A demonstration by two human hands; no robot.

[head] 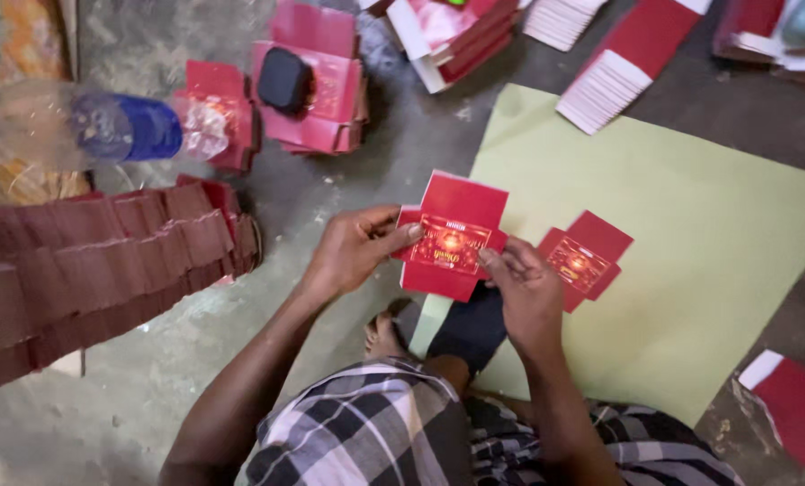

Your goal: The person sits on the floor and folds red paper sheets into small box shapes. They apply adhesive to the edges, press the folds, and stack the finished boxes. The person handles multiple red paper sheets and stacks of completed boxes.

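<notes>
- The left hand [353, 247] pinched the left edge of a red card blank [452, 238], thumb on top, fingers curled under it.
- The right hand [528, 292] gripped the same blank at its lower right corner, thumb pressed on the printed face.
- The blank hung flat between the two hands, above the floor [330, 189], its flaps spread out like a cross.
- Just right of the right hand, a second blank [587, 256] lay on a pale green sheet [690, 243], apart from the fingers.
- Well left of the left hand sat a long row of folded red pieces [105, 261], overlapping like tiles.
- Beyond the left hand stood small red stacks [317, 85] with a black pouch [283, 79] on one, and a plastic bottle [123, 126] lying beside them.
- Beyond the right hand lay bundles of flat cards [614, 76] with white edges.
- Below both hands were a checked cloth [375, 432] and a foot [384, 335].
- Risk, as I judged it: both grips sat at the edges only, so a thumb slip could let the thin blank twist or drop.
- Uneven pressure from the thumbs could crease the printed face off its score lines.
- A drop onto the dusty floor could soil the card.
</notes>
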